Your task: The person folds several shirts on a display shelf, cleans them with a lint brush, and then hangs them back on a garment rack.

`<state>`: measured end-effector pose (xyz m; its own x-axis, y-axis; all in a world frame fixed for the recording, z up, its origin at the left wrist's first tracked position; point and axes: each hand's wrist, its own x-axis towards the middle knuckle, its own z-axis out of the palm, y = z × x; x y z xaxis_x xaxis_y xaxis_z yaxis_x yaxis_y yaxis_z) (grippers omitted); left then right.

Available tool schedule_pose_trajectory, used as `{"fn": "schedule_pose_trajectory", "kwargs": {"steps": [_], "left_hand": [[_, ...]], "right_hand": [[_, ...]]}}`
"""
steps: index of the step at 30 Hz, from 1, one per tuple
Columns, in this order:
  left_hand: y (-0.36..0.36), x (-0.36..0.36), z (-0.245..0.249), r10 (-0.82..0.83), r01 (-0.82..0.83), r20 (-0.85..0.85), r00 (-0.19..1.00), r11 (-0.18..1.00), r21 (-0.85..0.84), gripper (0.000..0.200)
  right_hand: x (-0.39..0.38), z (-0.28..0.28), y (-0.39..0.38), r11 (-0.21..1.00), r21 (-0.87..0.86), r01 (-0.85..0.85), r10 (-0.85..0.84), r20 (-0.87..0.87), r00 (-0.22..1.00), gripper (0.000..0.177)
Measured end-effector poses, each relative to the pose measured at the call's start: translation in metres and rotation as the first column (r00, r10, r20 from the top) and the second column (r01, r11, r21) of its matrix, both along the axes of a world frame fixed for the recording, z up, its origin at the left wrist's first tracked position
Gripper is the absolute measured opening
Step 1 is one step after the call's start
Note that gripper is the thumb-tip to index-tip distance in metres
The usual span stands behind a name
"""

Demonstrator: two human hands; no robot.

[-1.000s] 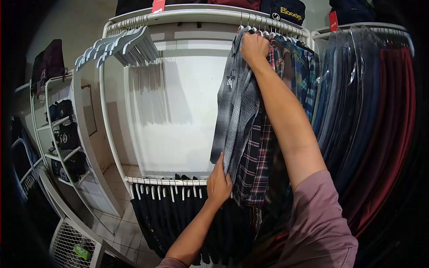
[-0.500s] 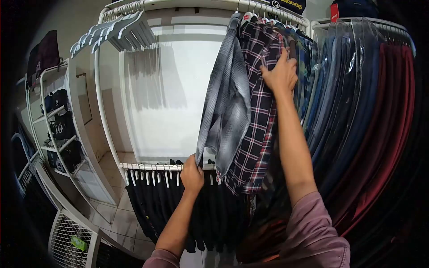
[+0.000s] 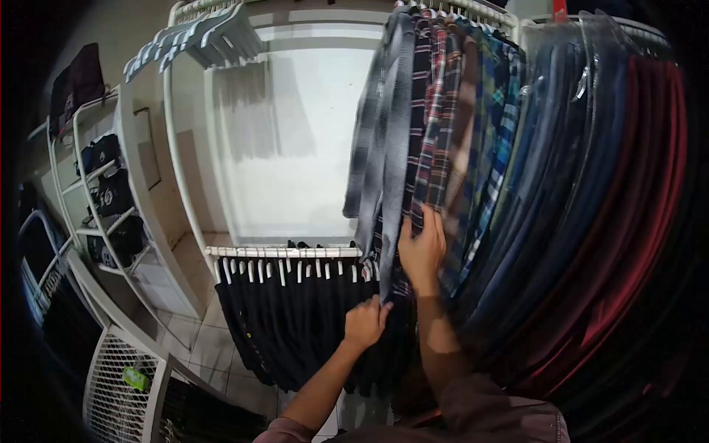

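A grey checked shirt (image 3: 396, 111) hangs at the left end of a row of shirts on the upper rail. My left hand (image 3: 365, 323) is closed on the lower end of its sleeve, pinched between thumb and fingers. Just right of it hangs a dark plaid shirt (image 3: 419, 88) with red and white lines. My right hand (image 3: 422, 247) is higher up, thumb and fingers closed around the lower edge of the plaid cloth. Further right along the rail are a brown shirt (image 3: 462, 159) and blue-green checked shirts (image 3: 496, 148).
Bare grey hangers (image 3: 210, 37) hang at the rail's left end. Black garments (image 3: 295, 325) fill the lower rail (image 3: 288, 252). Plastic-covered blue garments (image 3: 565, 148) and red ones (image 3: 650, 184) hang at right. Shelves with dark bags (image 3: 114, 192) and a mesh rack (image 3: 118, 391) stand left.
My right hand has come down from the upper part of the plaid shirt to its lower edge. My left hand has moved right and down with the grey sleeve. The shirts now hang closer together.
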<state>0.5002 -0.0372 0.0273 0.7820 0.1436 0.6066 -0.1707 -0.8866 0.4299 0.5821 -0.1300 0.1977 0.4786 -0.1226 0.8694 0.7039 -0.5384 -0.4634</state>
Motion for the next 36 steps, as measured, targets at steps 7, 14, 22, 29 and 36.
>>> {"fn": "schedule_pose_trajectory", "kwargs": {"steps": [7,14,22,29,36], "left_hand": [[0.023,-0.125,-0.070,-0.084,-0.022,-0.302,0.950,0.943,-0.333,0.041],[0.063,-0.307,-0.108,0.488,-0.672,-0.462,0.740,0.529,-0.518,0.043],[0.029,-0.530,-0.085,0.899,-0.755,-0.388,0.200,-0.111,-0.646,0.042],[-0.045,-0.691,-0.079,0.882,-0.670,-0.418,-0.217,-0.446,-0.594,0.040],[-0.105,-0.821,-0.060,0.800,-0.562,-0.226,-0.557,-0.562,-0.607,0.033]], "right_hand": [[-0.125,-0.107,0.039,0.922,-0.022,-0.387,0.388,0.066,0.919,0.038],[-0.230,-0.194,0.117,0.280,-0.077,-0.957,0.874,-0.390,0.288,0.027],[-0.410,-0.181,0.172,-0.381,-0.079,-0.921,0.782,-0.559,-0.276,0.015],[-0.612,-0.168,0.175,-0.773,-0.131,-0.620,0.571,-0.567,-0.593,0.016],[-0.787,-0.152,0.161,-0.938,-0.127,-0.323,0.336,-0.572,-0.749,0.015]]}}
